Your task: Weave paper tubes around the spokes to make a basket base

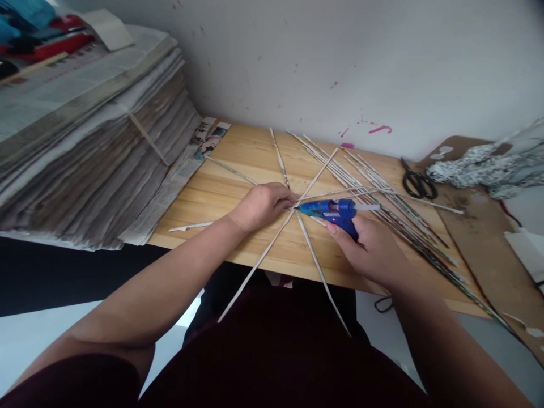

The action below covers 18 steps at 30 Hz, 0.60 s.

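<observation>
Several thin rolled-newspaper sticks (259, 262) cross at one point on the wooden table, spreading out like spokes. My left hand (267, 203) is closed at the left of this crossing, its fingers pinching the sticks there. In my right hand (369, 243) is a blue hot glue gun (329, 211), with a clear glue stick poking out of its back. The nozzle points left and reaches the crossing, close to my left fingertips. Whether the tip touches the paper is hard to make out. Two of the spokes hang over the table's near edge toward me.
A tall stack of newspapers (93, 141) stands at the left. More rolled paper sticks (395, 226) lie in a loose bundle on the right. Black scissors (419, 181) rest behind them, near crumpled paper (480, 164) on cardboard (488, 243). A white wall (318, 68) closes the back.
</observation>
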Each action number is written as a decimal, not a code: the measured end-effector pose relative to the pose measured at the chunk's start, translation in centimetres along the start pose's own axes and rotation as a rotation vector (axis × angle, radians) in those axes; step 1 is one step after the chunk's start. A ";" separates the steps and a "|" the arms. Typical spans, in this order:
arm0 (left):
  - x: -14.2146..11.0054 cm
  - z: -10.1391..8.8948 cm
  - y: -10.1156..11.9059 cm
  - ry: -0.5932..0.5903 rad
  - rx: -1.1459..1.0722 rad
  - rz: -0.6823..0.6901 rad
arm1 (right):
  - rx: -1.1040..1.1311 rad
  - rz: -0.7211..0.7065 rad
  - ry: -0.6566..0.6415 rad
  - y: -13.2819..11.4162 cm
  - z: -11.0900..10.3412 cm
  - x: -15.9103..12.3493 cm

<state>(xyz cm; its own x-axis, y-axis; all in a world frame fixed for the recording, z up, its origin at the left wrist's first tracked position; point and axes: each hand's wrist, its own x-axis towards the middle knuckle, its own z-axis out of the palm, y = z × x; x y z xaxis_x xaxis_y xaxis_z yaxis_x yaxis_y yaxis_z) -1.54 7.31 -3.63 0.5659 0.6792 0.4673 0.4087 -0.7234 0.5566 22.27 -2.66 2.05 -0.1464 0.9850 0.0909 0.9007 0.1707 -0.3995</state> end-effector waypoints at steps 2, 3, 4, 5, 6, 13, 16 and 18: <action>0.0 0.0 0.0 -0.004 -0.004 -0.002 | 0.002 0.009 -0.006 0.0 -0.2 0.0; 0.0 0.0 0.1 -0.006 -0.005 -0.003 | 0.004 0.012 -0.008 0.0 -0.3 0.0; 0.0 0.0 0.1 -0.006 -0.006 -0.007 | 0.006 0.012 -0.008 -0.1 -0.3 0.0; 0.0 -0.1 0.1 -0.005 -0.007 -0.013 | 0.008 0.012 -0.006 -0.1 -0.3 0.0; 0.0 -0.1 0.1 -0.002 -0.009 -0.022 | 0.010 0.010 -0.004 -0.1 -0.3 0.1; 0.1 -0.2 0.1 0.014 -0.055 -0.093 | 0.003 0.001 -0.001 -0.3 0.2 0.4; 0.1 -0.2 0.2 0.007 -0.062 -0.093 | -0.005 0.011 -0.005 -0.4 0.2 0.3; 0.1 -0.1 0.2 0.000 -0.064 -0.091 | -0.007 0.011 -0.012 -0.4 0.1 0.1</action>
<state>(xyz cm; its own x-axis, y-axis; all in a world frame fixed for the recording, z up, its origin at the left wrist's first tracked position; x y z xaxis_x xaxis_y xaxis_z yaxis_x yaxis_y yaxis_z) -1.47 7.28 -3.37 0.5288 0.7415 0.4129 0.4119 -0.6496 0.6390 21.86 -2.60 2.08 -0.1409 0.9871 0.0759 0.9051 0.1595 -0.3942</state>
